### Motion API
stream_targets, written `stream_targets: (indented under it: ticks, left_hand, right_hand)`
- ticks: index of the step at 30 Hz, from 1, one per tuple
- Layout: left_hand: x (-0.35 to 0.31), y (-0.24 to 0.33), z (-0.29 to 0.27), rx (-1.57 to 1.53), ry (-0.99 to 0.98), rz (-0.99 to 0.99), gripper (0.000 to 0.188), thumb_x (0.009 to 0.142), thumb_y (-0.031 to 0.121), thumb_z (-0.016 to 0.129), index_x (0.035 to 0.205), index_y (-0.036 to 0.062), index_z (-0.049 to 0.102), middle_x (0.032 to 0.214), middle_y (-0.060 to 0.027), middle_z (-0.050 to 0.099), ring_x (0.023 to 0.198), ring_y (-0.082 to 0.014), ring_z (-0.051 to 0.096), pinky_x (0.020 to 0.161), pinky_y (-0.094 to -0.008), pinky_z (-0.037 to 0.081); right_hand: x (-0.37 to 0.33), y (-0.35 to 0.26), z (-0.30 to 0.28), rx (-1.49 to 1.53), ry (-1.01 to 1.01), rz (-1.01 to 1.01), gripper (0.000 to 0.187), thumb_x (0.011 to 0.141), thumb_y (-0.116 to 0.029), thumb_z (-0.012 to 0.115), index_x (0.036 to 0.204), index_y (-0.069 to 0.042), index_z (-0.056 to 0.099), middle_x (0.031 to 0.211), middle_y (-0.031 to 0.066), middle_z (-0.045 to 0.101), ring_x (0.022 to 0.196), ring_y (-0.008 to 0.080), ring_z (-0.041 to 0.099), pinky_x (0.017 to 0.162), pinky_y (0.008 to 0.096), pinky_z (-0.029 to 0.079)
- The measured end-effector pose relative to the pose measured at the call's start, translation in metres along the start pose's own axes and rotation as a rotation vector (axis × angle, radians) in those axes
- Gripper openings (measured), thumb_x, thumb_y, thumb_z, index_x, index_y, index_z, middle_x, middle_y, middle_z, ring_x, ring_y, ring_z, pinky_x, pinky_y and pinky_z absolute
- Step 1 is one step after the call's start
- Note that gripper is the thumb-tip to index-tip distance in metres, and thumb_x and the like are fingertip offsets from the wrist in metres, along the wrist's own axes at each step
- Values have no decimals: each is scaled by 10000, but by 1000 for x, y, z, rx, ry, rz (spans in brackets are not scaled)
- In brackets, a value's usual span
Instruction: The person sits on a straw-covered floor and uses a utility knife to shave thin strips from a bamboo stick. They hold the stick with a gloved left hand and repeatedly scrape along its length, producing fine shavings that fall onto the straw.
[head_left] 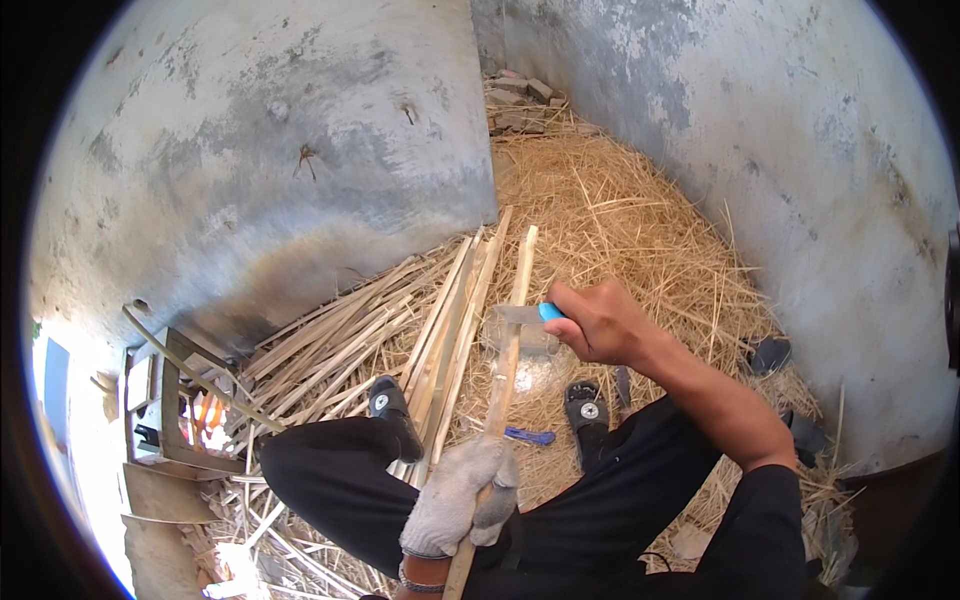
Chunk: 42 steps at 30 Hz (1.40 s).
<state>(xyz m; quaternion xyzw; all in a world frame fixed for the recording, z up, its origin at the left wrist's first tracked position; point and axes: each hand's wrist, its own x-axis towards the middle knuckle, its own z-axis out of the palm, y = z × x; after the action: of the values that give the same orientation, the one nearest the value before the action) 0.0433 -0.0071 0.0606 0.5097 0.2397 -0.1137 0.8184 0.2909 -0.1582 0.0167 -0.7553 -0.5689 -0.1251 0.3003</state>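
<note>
A long, pale bamboo strip (508, 370) slants away from my lap toward the far floor. My left hand (462, 495), in a whitish work glove, is closed around its near part, and the near end runs on below the glove. In my bare right hand (605, 325) is a knife (519, 314) with a blue handle. Its flat metal blade lies crosswise over the strip, well beyond the glove. Whether the edge bites into the bamboo cannot be made out. My fingers hide most of the handle.
Split bamboo strips (340, 320) lie in a heap at left, several longer ones beside my left shoe (390, 398). Shavings (630, 220) cover the floor up to bricks (520, 100) at the back. Between my feet lies a blue object (530, 436). A wooden frame (180, 400) stands left; walls (800, 180) close in.
</note>
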Motion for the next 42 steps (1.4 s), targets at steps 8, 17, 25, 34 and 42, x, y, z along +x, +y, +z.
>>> stream_targets:
  ticks: [8, 17, 25, 34, 42]
  left_hand:
    - [-14, -2, 3, -92, -29, -17, 334, 1034, 285, 489, 808, 41, 516, 444, -11, 377, 292, -109, 325, 270, -250, 236]
    - [-6, -3, -4, -192, -25, 133, 326, 1027, 282, 487, 821, 33, 532, 488, -23, 406, 320, -104, 342, 292, -246, 264]
    - [-3, -18, 6, -406, -205, 63, 389, 1033, 346, 488, 785, 47, 505, 447, 3, 366, 289, -95, 300, 290, -244, 250]
    - [-8, -26, -5, -656, -469, 79, 413, 1076, 372, 361, 814, 76, 478, 418, 40, 344, 259, -79, 289, 253, -247, 265]
    - [-6, -25, 3, -606, -405, 29, 427, 1078, 388, 381, 788, 91, 483, 412, 34, 329, 257, -85, 284, 263, -237, 244]
  right_hand:
    - [9, 39, 9, -337, 165, 383, 456, 1071, -438, 406, 796, -84, 486, 492, -15, 385, 365, 124, 380, 332, 313, 308]
    - [10, 13, -17, 78, 468, 49, 413, 1053, -432, 469, 802, -108, 519, 486, -36, 410, 349, 99, 358, 315, 295, 277]
    - [-5, -3, 3, -97, 169, -87, 446, 1022, -493, 500, 784, -116, 513, 441, -12, 373, 333, 150, 377, 338, 347, 307]
    - [0, 14, -31, -48, 574, 69, 429, 1056, -416, 476, 772, -96, 502, 462, -12, 401, 331, 120, 388, 314, 318, 306]
    - [-6, -22, -12, 88, 116, 19, 468, 1015, -474, 514, 759, -83, 494, 466, 78, 420, 359, 264, 462, 380, 397, 354]
